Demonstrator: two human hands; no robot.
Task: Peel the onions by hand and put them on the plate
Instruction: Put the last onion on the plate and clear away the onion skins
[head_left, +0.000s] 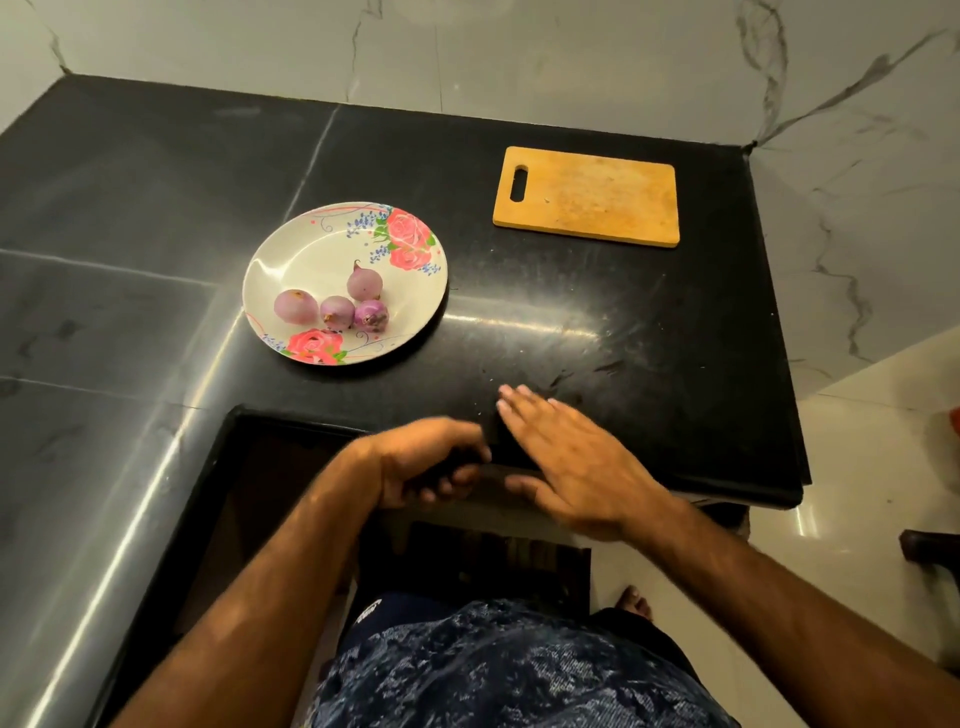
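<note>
Dark blue patterned clothing (519, 670) fills the bottom edge, right under the camera, with a bare foot (635, 601) poking out on the pale floor beside it.

On to the onions (337, 310): four small ones, all peeled, smooth and pinkish-purple. They're sitting on the plate (296, 244), toward its near side. Three are lined up in a row, with the two on the right touching, and the fourth sits just behind those with its pointy tip up. It's a white plate with red roses and little blue sprigs around the rim, and nothing but onions is on it.

It sits on a black stone counter (649, 322). A wooden cutting board (597, 200) with a handle slot lies well apart from it, to the back right. A few dark scraps (608, 366) are scattered on the counter near the front edge.

Hands: right hand (566, 457) is flat, fingers straight and together, palm down over the counter's front edge, a bit blurry. Left hand (431, 462) is just beside it at the edge, fingers curled under. Honestly can't tell if it's got anything in it.
</note>
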